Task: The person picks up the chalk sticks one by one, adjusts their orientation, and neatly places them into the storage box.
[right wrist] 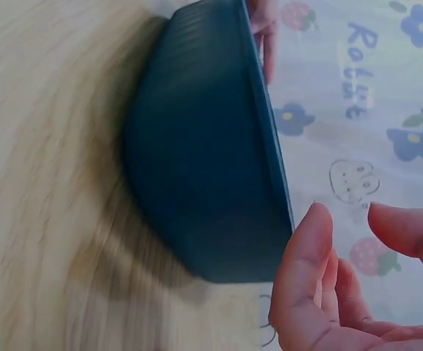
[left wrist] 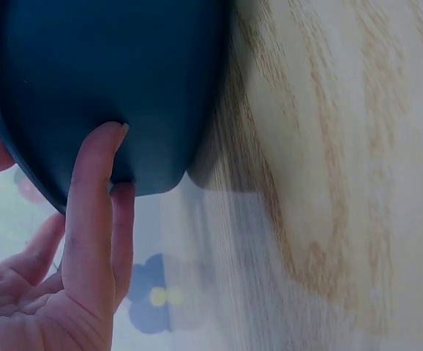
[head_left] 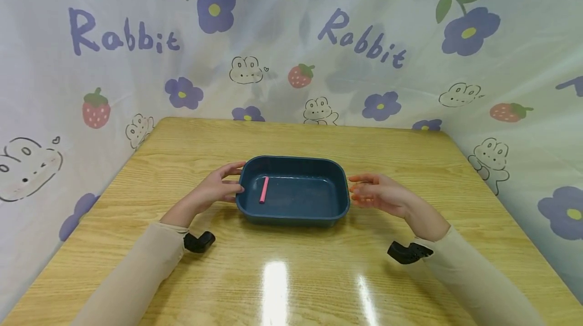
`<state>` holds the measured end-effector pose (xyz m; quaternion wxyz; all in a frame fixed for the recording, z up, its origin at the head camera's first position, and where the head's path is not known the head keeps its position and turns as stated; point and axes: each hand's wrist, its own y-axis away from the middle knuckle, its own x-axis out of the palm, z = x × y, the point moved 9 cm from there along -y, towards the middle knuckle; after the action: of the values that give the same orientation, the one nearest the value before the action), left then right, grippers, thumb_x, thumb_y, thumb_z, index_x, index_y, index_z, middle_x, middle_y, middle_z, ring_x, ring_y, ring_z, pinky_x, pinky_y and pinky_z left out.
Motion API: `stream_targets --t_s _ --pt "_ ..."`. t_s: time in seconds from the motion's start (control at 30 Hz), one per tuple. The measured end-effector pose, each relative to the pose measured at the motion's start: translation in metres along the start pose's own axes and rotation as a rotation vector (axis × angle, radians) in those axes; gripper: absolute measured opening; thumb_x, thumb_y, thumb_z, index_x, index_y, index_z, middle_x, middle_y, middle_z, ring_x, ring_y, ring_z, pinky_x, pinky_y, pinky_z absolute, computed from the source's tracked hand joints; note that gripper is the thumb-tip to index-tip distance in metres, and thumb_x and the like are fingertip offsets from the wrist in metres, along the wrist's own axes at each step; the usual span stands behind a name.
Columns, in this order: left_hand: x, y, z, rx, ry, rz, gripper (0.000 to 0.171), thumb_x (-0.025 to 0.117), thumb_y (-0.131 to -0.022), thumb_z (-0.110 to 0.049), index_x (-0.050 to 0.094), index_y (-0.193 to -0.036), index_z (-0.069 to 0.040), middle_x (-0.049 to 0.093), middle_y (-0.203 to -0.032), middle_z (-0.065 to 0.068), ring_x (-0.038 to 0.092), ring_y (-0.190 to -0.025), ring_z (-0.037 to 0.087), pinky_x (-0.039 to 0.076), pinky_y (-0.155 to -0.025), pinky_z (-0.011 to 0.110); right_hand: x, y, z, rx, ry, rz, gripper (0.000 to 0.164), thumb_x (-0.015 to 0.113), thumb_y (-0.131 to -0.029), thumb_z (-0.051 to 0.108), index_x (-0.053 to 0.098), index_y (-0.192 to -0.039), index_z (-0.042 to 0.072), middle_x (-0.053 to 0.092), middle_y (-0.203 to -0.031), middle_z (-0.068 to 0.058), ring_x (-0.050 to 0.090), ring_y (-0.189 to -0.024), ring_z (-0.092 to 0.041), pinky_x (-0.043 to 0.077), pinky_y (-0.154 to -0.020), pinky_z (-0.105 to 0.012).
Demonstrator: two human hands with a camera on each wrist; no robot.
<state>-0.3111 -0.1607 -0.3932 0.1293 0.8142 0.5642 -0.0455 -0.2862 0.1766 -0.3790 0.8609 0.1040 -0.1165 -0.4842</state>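
Observation:
A dark blue, deep rectangular tray [head_left: 296, 217] with rounded corners rests on the table, and a slim pink stick [head_left: 263, 190] lies inside near its left end. My left hand [head_left: 216, 188] grips the tray's left end. In the left wrist view, fingers [left wrist: 94, 197] press the outer wall while the thumb reaches behind the rim. At the right end is my right hand [head_left: 382, 193], its fingers loosely extended beside the wall. In the right wrist view, one fingertip [right wrist: 314, 223] is at or very near the rim, and the thumb stands apart from it.
The wooden table [head_left: 218, 280] reaches all around the tray. A white curtain [head_left: 273, 37] printed with rabbits, flowers and strawberries hangs behind it and along both sides. Black wrist devices [head_left: 200, 241] sit at both cuffs.

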Motion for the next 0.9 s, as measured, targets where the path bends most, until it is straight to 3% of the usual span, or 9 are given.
stream_targets --t_s 0.37,0.57,0.73,0.9 --pt "0.001 0.002 -0.002 0.003 0.002 0.005 0.071 0.058 -0.085 -0.001 0.025 -0.147 -0.008 0.028 -0.141 0.024 0.044 -0.119 0.041 0.053 -0.076 0.042 -0.028 0.018 -0.014 0.017 0.013 -0.088 0.06 0.051 -0.093 0.006 0.018 -0.14 -0.013 0.049 -0.112 -0.013 0.058 -0.094 -0.02 0.046 -0.091 -0.04" --pt "-0.001 0.002 0.0 -0.005 0.01 -0.001 0.07 0.058 -0.085 -0.001 0.026 -0.147 -0.009 0.029 -0.142 0.023 0.045 -0.119 0.04 0.054 -0.075 0.043 -0.039 0.028 -0.02 0.01 -0.029 -0.101 0.051 0.051 -0.094 0.006 0.024 -0.134 -0.01 0.049 -0.111 -0.009 0.058 -0.095 -0.018 0.046 -0.092 -0.038" --pt "-0.001 0.001 0.001 -0.002 0.017 0.004 0.07 0.058 -0.085 0.0 0.026 -0.147 -0.009 0.029 -0.141 0.023 0.045 -0.119 0.04 0.053 -0.075 0.043 -0.05 0.038 -0.025 0.013 -0.041 -0.126 0.061 0.051 -0.094 0.007 0.015 -0.14 -0.011 0.041 -0.121 -0.01 0.056 -0.1 -0.02 0.044 -0.094 -0.039" --pt "-0.001 0.0 0.001 0.005 0.026 0.01 0.07 0.058 -0.085 0.0 0.026 -0.147 -0.009 0.029 -0.142 0.023 0.045 -0.119 0.041 0.053 -0.075 0.043 -0.064 0.044 -0.029 0.004 -0.032 -0.168 0.066 0.051 -0.094 0.007 0.009 -0.141 -0.014 0.049 -0.114 -0.009 0.058 -0.099 -0.018 0.047 -0.09 -0.034"
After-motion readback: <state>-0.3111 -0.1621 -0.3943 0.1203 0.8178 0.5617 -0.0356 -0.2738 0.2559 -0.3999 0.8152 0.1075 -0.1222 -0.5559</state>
